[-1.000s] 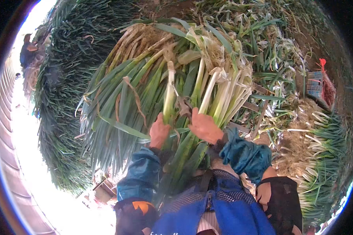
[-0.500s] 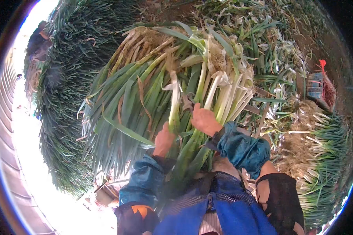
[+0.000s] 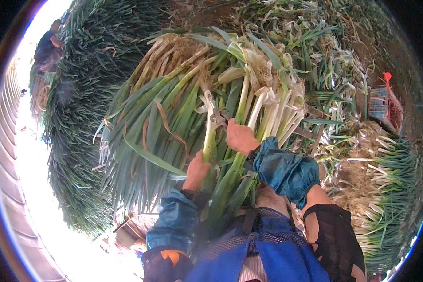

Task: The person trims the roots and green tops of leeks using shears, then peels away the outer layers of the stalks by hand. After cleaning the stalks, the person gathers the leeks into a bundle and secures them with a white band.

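My left hand (image 3: 197, 170) is closed around the green lower part of a leek (image 3: 210, 131), whose pale shank and roots point away from me. My right hand (image 3: 242, 136) grips a small metal tool (image 3: 218, 118), and the tool's end rests against or very near that leek's white shank. Its exact kind is hard to make out. Just beyond and to the right lies a bunch of leeks with white shanks (image 3: 270, 117). On the left, more untrimmed leeks (image 3: 148, 122) spread their long green leaves, roots at the far end.
A tall heap of leeks (image 3: 80, 117) stands at left, with another person (image 3: 48, 51) behind it. Stripped leaves (image 3: 333, 61) litter the ground ahead and right. Rows of cleaned leeks (image 3: 380, 188) lie at right, near a mesh basket (image 3: 385, 105) with a red tie.
My right hand has shifted slightly left and away from me, bringing the metal tool against or close to the held leek. The left hand still grips the stalk, hardly moved.
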Motion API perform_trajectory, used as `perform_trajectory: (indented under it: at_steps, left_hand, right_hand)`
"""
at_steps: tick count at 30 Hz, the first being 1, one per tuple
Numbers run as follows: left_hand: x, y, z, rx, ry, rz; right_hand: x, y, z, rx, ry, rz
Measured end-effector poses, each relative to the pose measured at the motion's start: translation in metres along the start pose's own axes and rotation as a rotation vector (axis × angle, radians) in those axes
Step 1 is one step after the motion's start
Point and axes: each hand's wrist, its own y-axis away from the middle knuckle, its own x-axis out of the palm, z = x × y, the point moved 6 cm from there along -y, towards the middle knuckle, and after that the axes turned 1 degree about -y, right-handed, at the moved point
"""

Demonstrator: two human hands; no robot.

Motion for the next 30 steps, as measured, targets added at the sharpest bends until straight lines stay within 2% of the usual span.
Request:
perform_trajectory:
  at_steps: [4,5,6,7,8,9,10,11,13,14,16,17,18,21,22,25,28,30]
  left_hand:
    - [-0.031,-0.009,-0.011,0.052,-0.007,-0.037]
    - [-0.043,-0.016,-0.018,0.082,-0.036,-0.086]
    - [-0.058,-0.025,-0.036,0.113,-0.063,-0.136]
    - [-0.077,-0.031,-0.071,0.027,-0.1,-0.096]
    - [-0.094,-0.036,-0.102,0.133,-0.116,-0.19]
    - [-0.103,-0.056,-0.115,0.166,-0.135,-0.167]
    - [-0.109,-0.068,-0.127,0.322,-0.179,-0.314]
    - [-0.1,-0.085,-0.126,0.396,-0.187,-0.319]
    - [-0.081,-0.105,-0.14,0.554,-0.206,-0.327]
    - [-0.055,-0.111,-0.14,0.351,-0.185,-0.11]
    - [0.005,-0.098,-0.109,0.667,-0.196,-0.233]
    - [0.02,-0.08,-0.112,0.365,-0.256,-0.014]
    - [0.028,-0.058,-0.119,0.329,-0.197,0.069]
    - [0.064,-0.021,-0.099,0.266,-0.186,0.105]
    - [0.072,-0.01,-0.096,0.252,-0.172,0.092]
    - [0.077,0.011,-0.085,0.25,-0.044,0.094]
    - [0.081,0.019,-0.075,0.256,-0.021,0.087]
    - [0.081,0.023,-0.076,0.256,-0.055,0.083]
  right_hand:
    - [-0.011,0.03,-0.007,0.008,-0.115,-0.01]
    - [-0.012,0.049,-0.005,-0.047,-0.156,0.041]
    - [-0.015,0.071,0.002,-0.103,-0.194,0.094]
    - [-0.024,0.089,0.012,-0.108,-0.18,0.111]
    - [-0.034,0.106,0.023,-0.112,-0.165,0.126]
    - [-0.043,0.119,0.028,-0.072,-0.171,0.143]
    - [-0.052,0.13,0.032,-0.032,-0.174,0.156]
    - [-0.055,0.14,0.031,0.012,-0.181,0.171]
    - [-0.062,0.155,0.024,-0.008,-0.199,0.038]
    - [-0.067,0.158,0.017,-0.016,-0.208,-0.032]
    - [-0.055,0.158,-0.012,0.104,-0.193,-0.004]
    - [-0.052,0.158,-0.025,0.162,-0.186,0.008]
    - [-0.055,0.157,-0.034,0.188,-0.162,-0.009]
    - [-0.052,0.144,-0.051,0.163,-0.107,-0.035]
    - [-0.049,0.138,-0.058,0.059,-0.092,-0.093]
    - [-0.042,0.097,-0.093,0.096,0.077,-0.127]
    - [-0.05,0.081,-0.107,0.077,0.092,-0.202]
    - [-0.042,0.093,-0.098,0.066,0.039,-0.089]
